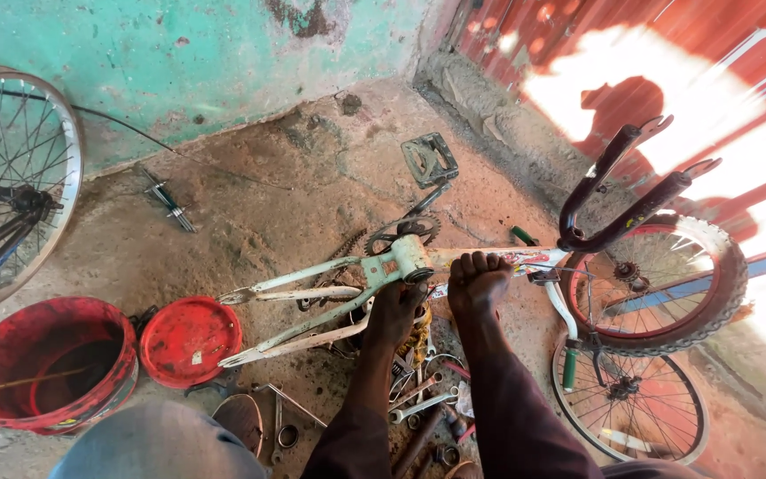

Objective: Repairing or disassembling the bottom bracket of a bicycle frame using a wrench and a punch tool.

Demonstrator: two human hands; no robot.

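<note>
Pale-green bike frame (312, 297) lies upside down on dirt floor (250, 213), fork (618, 191) up, crank w/ pedal (429, 160) sticking out behind. Left hand (394, 312) at bottom bracket (411, 260), fingers curled round it; holding a tool or not, can't tell. Right hand (478, 279) presses on down tube, fingers curled over it. Looks like bracket/crank work, mid-step. Next: keep frame steady, likely a spanner (420, 406) from pile near knees. Red bucket (46, 364) + lid (190, 340) at left.
</note>
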